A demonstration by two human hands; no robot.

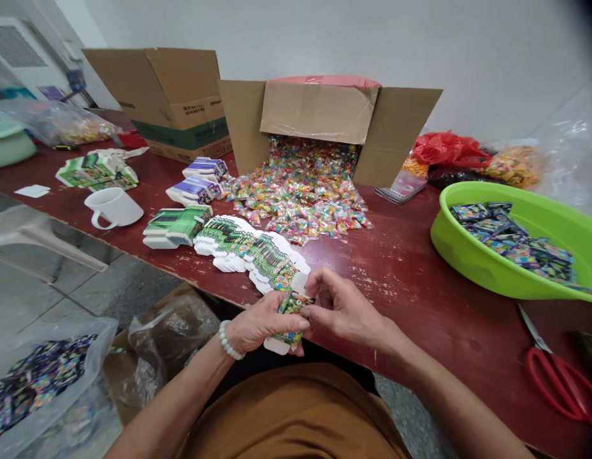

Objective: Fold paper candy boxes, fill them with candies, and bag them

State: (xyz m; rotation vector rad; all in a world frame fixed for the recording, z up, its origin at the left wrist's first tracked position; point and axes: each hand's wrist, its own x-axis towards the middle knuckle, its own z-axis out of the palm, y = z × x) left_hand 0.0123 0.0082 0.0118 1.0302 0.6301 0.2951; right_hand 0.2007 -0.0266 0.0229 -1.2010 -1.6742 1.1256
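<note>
My left hand (264, 322), with a pale bead bracelet at the wrist, grips a small green printed carton (290, 324) at the table's front edge. A white flap stands up at the carton's top end. My right hand (341, 305) is closed at that end, its thumb and fingers pinched together. A small dark piece shows near the right fingertips, too little of it to name. Just beyond my hands, flattened green and white cartons (243, 245) lie fanned in a row. Behind them is a heap of small clear packets of colourful candy (305, 197), spilling from an open cardboard box (319, 115).
On the right stand a lime-green basin (443, 248) with dark printed sachets and red-handled scissors (554, 376). At left are a white mug (114, 207), stacked green cartons (174, 226), purple cartons (195, 188) and another cardboard box (166, 102). A plastic bag of sachets (42, 376) sits below.
</note>
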